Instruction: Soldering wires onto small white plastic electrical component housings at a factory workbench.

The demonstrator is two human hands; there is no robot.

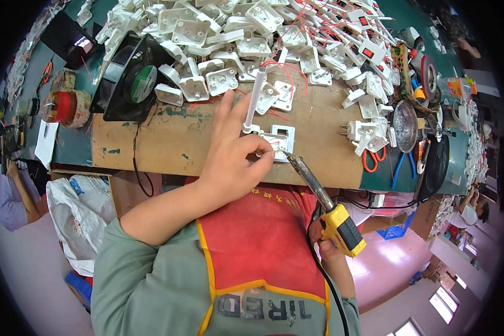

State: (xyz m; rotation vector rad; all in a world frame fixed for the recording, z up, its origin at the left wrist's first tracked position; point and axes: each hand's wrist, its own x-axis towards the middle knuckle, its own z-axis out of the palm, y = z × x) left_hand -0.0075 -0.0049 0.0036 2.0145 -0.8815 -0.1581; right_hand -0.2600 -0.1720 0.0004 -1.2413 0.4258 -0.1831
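In front of me a white plastic housing (274, 144) with a long white handle lies on the brown board, its open inside facing up. My left hand (232, 148) is over its left side, thumb and forefinger pinched at the housing's edge, other fingers stretched along the handle. Any wire in that pinch is too small to see. A yellow and black soldering iron (341, 228) is held in my right hand (323, 242), which its body partly hides. The iron's dark metal tip touches or nearly touches the housing just right of my left fingertips.
A heap of white plastic housings (207, 33) fills the back, some with red wires. A black fan (131, 78) stands left. On the right lie orange-handled scissors (373, 161), blue-handled pliers (403, 169) and a round metal dish (405, 124). The iron's black cable (325, 274) hangs below.
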